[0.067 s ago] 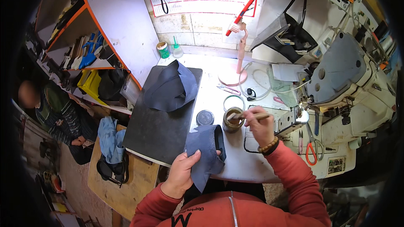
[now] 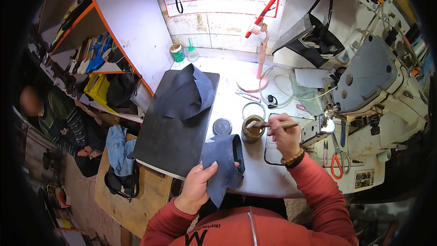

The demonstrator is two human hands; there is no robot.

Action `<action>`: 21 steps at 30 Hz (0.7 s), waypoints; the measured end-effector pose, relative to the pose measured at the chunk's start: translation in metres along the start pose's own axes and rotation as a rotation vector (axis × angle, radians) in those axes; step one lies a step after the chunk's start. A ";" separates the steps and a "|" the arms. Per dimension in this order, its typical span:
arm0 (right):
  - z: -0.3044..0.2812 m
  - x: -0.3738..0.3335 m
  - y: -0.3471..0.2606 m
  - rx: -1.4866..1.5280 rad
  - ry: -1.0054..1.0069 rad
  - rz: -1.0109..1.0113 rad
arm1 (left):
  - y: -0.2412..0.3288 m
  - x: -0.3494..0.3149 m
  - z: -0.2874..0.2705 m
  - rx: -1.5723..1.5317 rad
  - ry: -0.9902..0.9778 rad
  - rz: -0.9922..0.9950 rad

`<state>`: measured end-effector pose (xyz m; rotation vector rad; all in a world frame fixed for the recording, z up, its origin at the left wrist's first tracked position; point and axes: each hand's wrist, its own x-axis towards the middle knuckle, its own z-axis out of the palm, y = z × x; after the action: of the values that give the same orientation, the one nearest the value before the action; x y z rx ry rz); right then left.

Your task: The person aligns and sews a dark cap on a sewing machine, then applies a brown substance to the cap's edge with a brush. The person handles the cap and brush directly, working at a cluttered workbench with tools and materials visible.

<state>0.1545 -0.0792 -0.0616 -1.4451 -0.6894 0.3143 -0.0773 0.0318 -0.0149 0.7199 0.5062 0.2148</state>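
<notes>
My left hand [image 2: 196, 187] grips a dark blue-grey shoe upper [image 2: 220, 166], thumb on the outside and fingers partly hidden inside its loop. It hangs over the front edge of the white table. My right hand [image 2: 286, 140] pinches a wooden-handled brush [image 2: 261, 125], its tip down in the mouth of an open glass jar [image 2: 251, 136] with brownish contents. Beside the jar lies a round dark lid [image 2: 222, 126]. Behind it rests a pale green ring [image 2: 253, 110]. A second dark upper [image 2: 185, 93] sits on the black board [image 2: 170, 143] to the left.
A sewing machine [image 2: 368, 75] fills the right side, with orange-handled scissors [image 2: 337, 166] in front of it. The pink lamp stand [image 2: 261, 59] rises at the back, near thread snips [image 2: 248, 96]. On the left are shoe shelves [image 2: 109, 68], a wooden stool [image 2: 150, 198] and a seated person [image 2: 68, 127].
My right hand and the brush have shifted slightly to the right, with the brush tip still at the jar's mouth. My left hand keeps its hold on the upper.
</notes>
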 end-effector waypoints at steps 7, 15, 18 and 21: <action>-0.012 0.000 -0.016 0.542 0.070 0.442 | -0.004 0.004 0.000 -0.058 -0.023 -0.015; -0.015 -0.045 -0.070 0.384 -0.327 0.243 | -0.013 0.004 -0.007 -0.035 0.075 0.000; -0.012 -0.048 -0.073 0.269 -0.398 0.191 | -0.016 0.004 -0.008 -0.016 0.069 -0.011; -0.013 -0.047 -0.075 0.092 -0.279 0.143 | -0.018 0.003 -0.008 0.011 0.074 -0.002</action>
<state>0.1109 -0.1268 -0.0001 -1.3782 -0.7862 0.6597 -0.0782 0.0243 -0.0335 0.7239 0.5788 0.2373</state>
